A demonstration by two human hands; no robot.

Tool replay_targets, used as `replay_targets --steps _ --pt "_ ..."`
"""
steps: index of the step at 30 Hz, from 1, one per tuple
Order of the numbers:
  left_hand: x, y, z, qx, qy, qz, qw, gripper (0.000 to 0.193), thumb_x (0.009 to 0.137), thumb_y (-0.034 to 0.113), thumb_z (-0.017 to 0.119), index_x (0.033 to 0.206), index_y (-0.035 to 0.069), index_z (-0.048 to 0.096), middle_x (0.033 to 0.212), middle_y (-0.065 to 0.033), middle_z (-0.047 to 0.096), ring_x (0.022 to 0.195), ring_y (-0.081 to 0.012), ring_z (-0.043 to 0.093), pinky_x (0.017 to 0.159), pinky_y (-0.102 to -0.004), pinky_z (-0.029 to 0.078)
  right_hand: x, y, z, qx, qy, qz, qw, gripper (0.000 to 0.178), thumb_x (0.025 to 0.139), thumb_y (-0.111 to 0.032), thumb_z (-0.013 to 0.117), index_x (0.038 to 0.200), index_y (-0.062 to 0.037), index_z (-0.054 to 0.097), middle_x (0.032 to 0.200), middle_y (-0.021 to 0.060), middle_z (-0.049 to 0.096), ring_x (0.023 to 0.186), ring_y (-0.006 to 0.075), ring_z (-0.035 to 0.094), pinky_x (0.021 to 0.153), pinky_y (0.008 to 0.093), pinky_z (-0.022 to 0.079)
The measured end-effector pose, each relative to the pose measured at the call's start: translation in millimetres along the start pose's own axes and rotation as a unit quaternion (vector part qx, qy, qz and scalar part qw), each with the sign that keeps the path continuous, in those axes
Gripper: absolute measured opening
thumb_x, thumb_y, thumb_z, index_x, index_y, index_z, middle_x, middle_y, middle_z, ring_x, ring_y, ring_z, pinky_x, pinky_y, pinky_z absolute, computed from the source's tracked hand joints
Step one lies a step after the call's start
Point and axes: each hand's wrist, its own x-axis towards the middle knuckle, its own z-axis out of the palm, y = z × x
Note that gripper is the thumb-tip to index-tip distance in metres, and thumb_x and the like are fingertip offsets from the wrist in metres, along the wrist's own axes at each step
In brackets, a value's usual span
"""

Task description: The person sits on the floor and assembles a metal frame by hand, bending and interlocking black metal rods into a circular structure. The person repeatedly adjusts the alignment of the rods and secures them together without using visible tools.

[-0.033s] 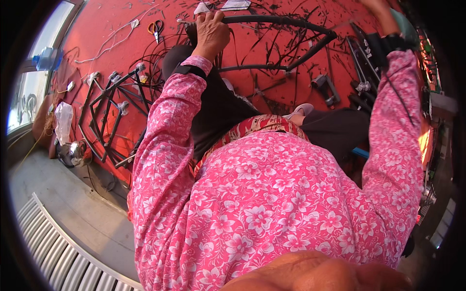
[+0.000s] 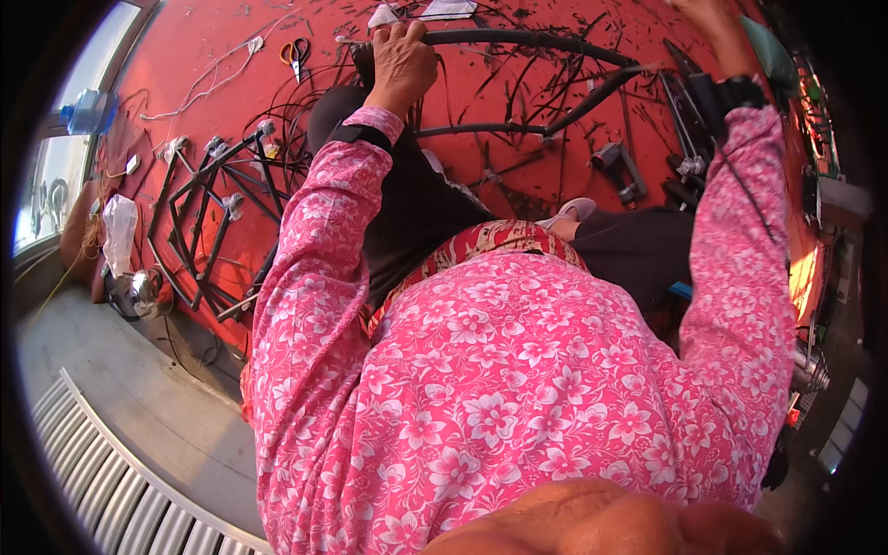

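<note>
My left hand [image 2: 403, 67] is wrapped round the near-left corner of a dark tubular frame [image 2: 518, 37], shaped like a bicycle frame. Its long upper tube runs to the right and bends back at a corner by a slanting tube [image 2: 592, 102]. A lower tube [image 2: 481, 129] passes above my lap. At the top right my right hand [image 2: 708, 14] is raised beyond that corner. It is smeared, and its fingers are cut off by the picture's edge, so what it holds is hidden. Near the frame's right corner is a blurred tan streak I cannot make out.
Scissors [image 2: 296, 55] with orange-and-black handles lie on the red floor [image 2: 231, 28] among scattered dark strips. Several tubular frames [image 2: 199, 231] with wrapped ends are piled at left. A grey-black power tool [image 2: 620, 171] and dark tubes [image 2: 684, 111] lie at right. A slatted radiator [image 2: 120, 472] is at lower left.
My right hand and forearm have shifted left and slightly, and more of the hand has left the top of the picture. My left hand and the frame have stayed in place.
</note>
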Motion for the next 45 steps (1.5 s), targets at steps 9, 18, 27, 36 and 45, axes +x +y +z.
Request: replay_targets --steps 9,18,27,36,45 --pt "-1.6 6.5 -7.5 -0.011 0.012 0.003 1.0 0.012 0.076 0.024 0.071 0.074 0.013 0.077 0.111 0.0004 0.06 0.107 -0.0267 0.054 0.089 -0.0481 0.035 -180.4 -150.1 85.2 0.64 -0.36 0.426 0.528 0.04 0.09 -0.017 0.075 0.121 0.0031 0.06 0.094 0.007 0.071 0.08 0.0137 0.071 0.07 0.0233 0.06" --pt "-3.9 16.5 -18.6 0.019 -0.035 -0.015 0.999 0.015 0.077 0.029 0.075 0.077 0.015 0.078 0.117 0.0013 0.059 0.111 -0.0242 0.053 0.091 -0.0469 0.035 -193.7 -212.6 168.2 0.578 -0.068 0.477 0.659 0.051 0.088 -0.023 0.073 0.127 0.0034 0.053 0.093 0.0084 0.063 0.081 0.0187 0.065 0.072 0.0326 0.051" --pt "-3.5 19.9 -27.6 -0.031 -0.026 -0.018 0.999 0.022 0.075 0.03 0.073 0.075 0.008 0.072 0.106 -0.0093 0.061 0.106 -0.0299 0.056 0.085 -0.0478 0.041 -275.2 -199.2 187.9 0.359 -0.297 0.106 0.878 0.026 0.093 -0.026 0.058 0.081 -0.009 0.073 0.08 0.0107 0.074 0.07 0.0289 0.071 0.066 0.0402 0.056" --pt "-8.4 22.2 -35.9 0.035 -0.057 -0.001 0.998 0.015 0.076 0.033 0.076 0.077 0.019 0.079 0.114 0.0033 0.061 0.104 -0.0224 0.055 0.089 -0.0453 0.036 -465.1 -179.8 146.1 0.075 -0.691 0.087 0.714 0.03 0.087 -0.021 0.058 0.107 -0.0053 0.075 0.112 0.0177 0.072 0.106 0.0374 0.069 0.089 0.0507 0.055" --pt "-8.6 14.7 -35.2 0.012 -0.018 0.025 0.999 0.023 0.076 0.04 0.076 0.083 0.018 0.079 0.109 0.0033 0.063 0.101 -0.0225 0.058 0.087 -0.0456 0.039 -293.8 -179.9 95.8 0.441 -0.653 0.053 0.613 0.036 0.095 -0.041 0.064 0.103 -0.0064 0.073 0.085 0.0069 0.073 0.073 0.0192 0.07 0.061 0.0341 0.052"
